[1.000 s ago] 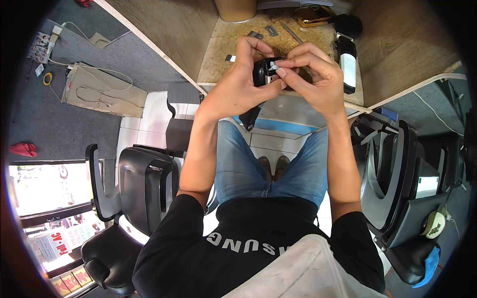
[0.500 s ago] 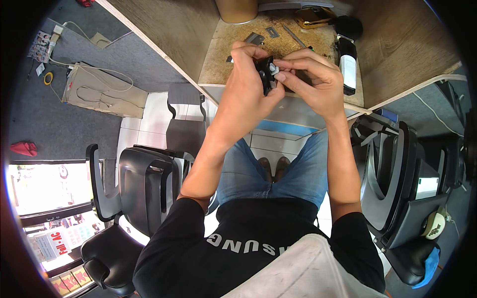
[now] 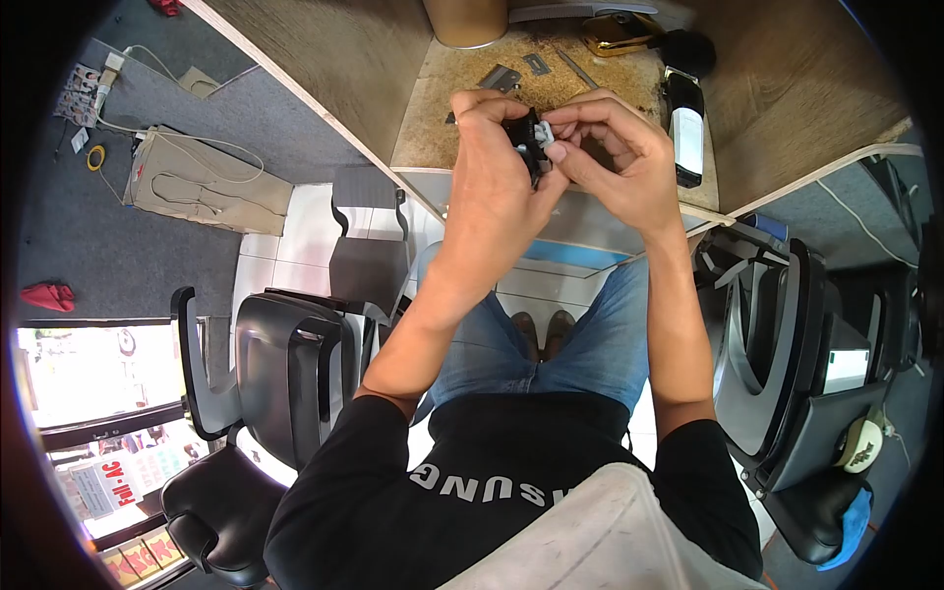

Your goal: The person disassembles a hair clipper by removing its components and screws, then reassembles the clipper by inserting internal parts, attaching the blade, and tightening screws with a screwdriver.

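Observation:
My left hand (image 3: 492, 182) is wrapped round a black hair clipper (image 3: 520, 128), its open end facing right and most of its body hidden by my fingers. In the finger and thumb of my right hand (image 3: 624, 157) is a small pale grey plastic part (image 3: 544, 134), which sits against the clipper's open end. Just beyond my hands, a metal clipper blade (image 3: 500, 78) and a smaller slotted metal plate (image 3: 536, 65) lie on the wooden shelf (image 3: 433, 123). A thin metal tool (image 3: 575, 68) rests to their right.
A black and white clipper (image 3: 688, 138) lies along the shelf's right side. At the back are a gold-coloured clipper (image 3: 619, 34), a dark round brush (image 3: 686, 51) and a brown container (image 3: 468, 22). Wooden panels flank the shelf; black chairs (image 3: 285, 364) stand at both sides.
My left hand and forearm have turned slightly, tilting the clipper a little. The fingers of my right hand have curled and shifted slightly, still at the small grey part.

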`<state>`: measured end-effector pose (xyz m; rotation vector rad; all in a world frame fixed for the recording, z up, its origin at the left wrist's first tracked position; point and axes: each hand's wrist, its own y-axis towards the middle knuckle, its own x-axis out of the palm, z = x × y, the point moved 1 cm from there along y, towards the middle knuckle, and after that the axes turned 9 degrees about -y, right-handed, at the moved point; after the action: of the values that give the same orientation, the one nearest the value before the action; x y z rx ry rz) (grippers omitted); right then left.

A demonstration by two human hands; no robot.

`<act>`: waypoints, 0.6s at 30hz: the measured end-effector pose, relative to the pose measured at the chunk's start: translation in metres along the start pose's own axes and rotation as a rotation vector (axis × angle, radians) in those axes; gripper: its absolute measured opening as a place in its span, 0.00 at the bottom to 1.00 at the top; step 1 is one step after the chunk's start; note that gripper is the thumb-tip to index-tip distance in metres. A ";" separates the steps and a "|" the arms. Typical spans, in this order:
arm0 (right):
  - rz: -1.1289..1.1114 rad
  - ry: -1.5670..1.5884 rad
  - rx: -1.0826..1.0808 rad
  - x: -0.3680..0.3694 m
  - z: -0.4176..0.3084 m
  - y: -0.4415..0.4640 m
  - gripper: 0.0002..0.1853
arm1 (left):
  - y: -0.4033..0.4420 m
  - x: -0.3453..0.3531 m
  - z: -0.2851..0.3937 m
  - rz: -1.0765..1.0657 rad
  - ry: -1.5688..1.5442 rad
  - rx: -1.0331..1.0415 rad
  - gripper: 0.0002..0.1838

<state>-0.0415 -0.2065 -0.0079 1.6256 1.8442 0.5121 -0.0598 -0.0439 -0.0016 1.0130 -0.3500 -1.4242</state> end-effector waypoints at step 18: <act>0.000 0.010 0.063 0.001 -0.001 -0.001 0.15 | -0.006 0.003 -0.001 0.026 0.033 -0.015 0.32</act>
<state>-0.0432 -0.2053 -0.0084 1.6675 1.8853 0.4671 -0.0625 -0.0454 -0.0078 1.0156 -0.3267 -1.3835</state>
